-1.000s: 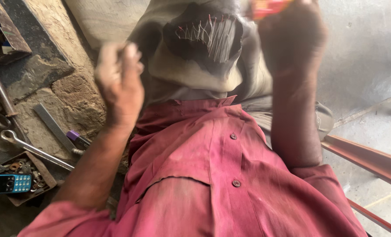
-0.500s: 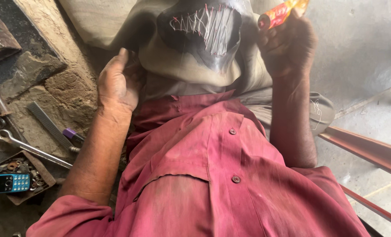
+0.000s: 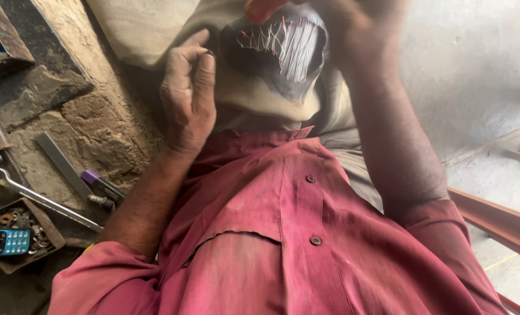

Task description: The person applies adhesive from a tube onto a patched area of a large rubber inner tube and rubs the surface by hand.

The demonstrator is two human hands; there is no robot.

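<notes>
A person wears a faded dark-pink shirt [image 3: 283, 245] with small round buttons [image 3: 315, 240] down the front, a stitched chest pocket and short sleeves [image 3: 114, 280] ending above the elbows. Beige trousers [image 3: 266, 105] show beyond it. Both forearms are bare.

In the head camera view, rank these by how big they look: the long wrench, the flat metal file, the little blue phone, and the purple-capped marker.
1. Long wrench
2. Flat metal file
3. Blue phone, cut off by the picture's edge, and purple-capped marker look alike; unsure.

Dark rubbery piece [image 3: 274, 55] looked matt, laced with thin glossy wire stitches [image 3: 289, 46]. Shirt [image 3: 295, 233] was worn red cloth. Wrench [image 3: 38, 195] dull metal; stone slab [image 3: 91, 128] rough.
</notes>
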